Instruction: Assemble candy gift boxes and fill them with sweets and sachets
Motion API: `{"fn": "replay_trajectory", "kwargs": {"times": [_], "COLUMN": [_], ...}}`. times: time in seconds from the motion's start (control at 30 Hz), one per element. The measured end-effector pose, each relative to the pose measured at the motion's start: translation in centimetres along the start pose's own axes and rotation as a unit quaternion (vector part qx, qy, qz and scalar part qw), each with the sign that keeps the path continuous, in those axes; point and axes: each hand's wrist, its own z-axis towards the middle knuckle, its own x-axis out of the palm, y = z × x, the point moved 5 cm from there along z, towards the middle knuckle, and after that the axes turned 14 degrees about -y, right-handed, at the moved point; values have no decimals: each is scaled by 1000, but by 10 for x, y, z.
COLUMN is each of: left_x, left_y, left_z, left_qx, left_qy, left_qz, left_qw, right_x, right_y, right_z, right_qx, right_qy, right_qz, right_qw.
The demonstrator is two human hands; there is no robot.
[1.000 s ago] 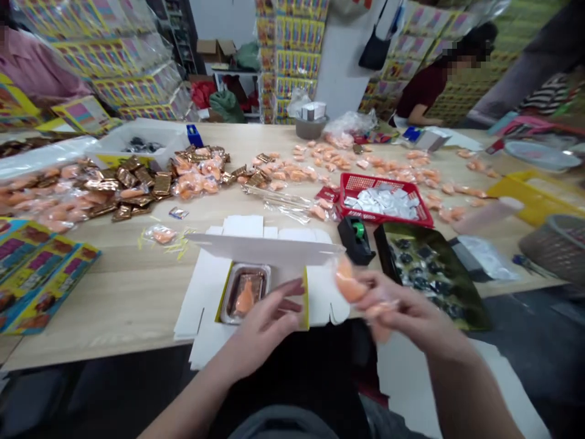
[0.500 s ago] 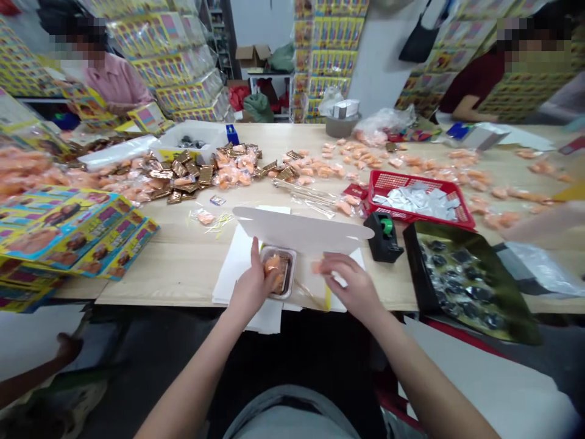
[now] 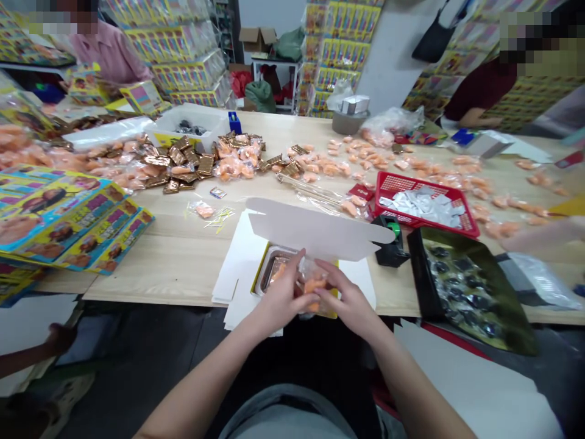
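Note:
An open white carton (image 3: pixel 315 235) with a yellow inside lies at the table's near edge, its lid standing up behind. A clear plastic tray (image 3: pixel 269 271) sits in it. My left hand (image 3: pixel 281 296) and my right hand (image 3: pixel 345 299) meet over the carton, both pinching an orange piece in a clear wrapper (image 3: pixel 313 283) just right of the tray. The fingers of both hands are closed on the wrapper.
Heaps of orange wrapped pieces (image 3: pixel 237 161) and gold packets (image 3: pixel 183 161) cover the far table. A red basket of white sachets (image 3: pixel 425 204), a black tape dispenser (image 3: pixel 388 241) and a dark tray (image 3: pixel 466 289) sit right. Printed boxes (image 3: pixel 68 222) are stacked left. Other people work at the far sides.
My right hand brought an orange wrapped piece from the right into the carton. My left hand left the tray and joined it on the wrapper. The camera view shifted.

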Motion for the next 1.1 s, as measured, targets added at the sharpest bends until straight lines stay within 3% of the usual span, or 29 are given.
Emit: {"fn": "replay_trajectory", "kwargs": {"times": [0.07,0.13,0.2,0.3,0.4,0.5,0.63,0.8,0.87,0.93,1.0,1.07,1.1], "left_x": [-2,-15,-27,-36,-36,-30,-29,-33,-33,-33,-33,-34,-34], "left_y": [-4,-7,-4,10,19,22,23,36,40,41,42,42,42], "left_z": [0,1,0,-3,-4,-5,-7,-4,-3,-3,-2,-1,0], "left_qx": [49,128,189,201,189,188,215,260,268,262,251,244,242], "left_qy": [-25,-60,-38,18,8,-1,1,-33,-38,-37,-34,-31,-30], "left_qz": [65,182,298,409,464,499,523,520,517,516,514,510,507], "left_qw": [996,973,935,890,865,846,824,813,812,815,819,824,827], "right_x": [5,4,3,6,19,26,21,8,-18,-71,-139,-193,-213], "right_y": [-5,-13,-18,-18,-19,-22,-9,3,-9,-39,-83,-126,-143], "right_z": [1,1,-1,-15,-33,-43,-42,-37,-31,-19,-12,-11,-12], "right_qx": [-9,-48,-112,-213,-248,-216,-197,-238,-238,-167,-34,68,91], "right_qy": [-20,-62,-87,-92,-11,64,103,125,80,-62,-208,-212,-207], "right_qz": [-25,-133,-256,-338,-336,-330,-291,-225,-185,-198,-302,-452,-471], "right_qw": [999,988,956,912,909,917,930,936,950,964,930,864,853]}}
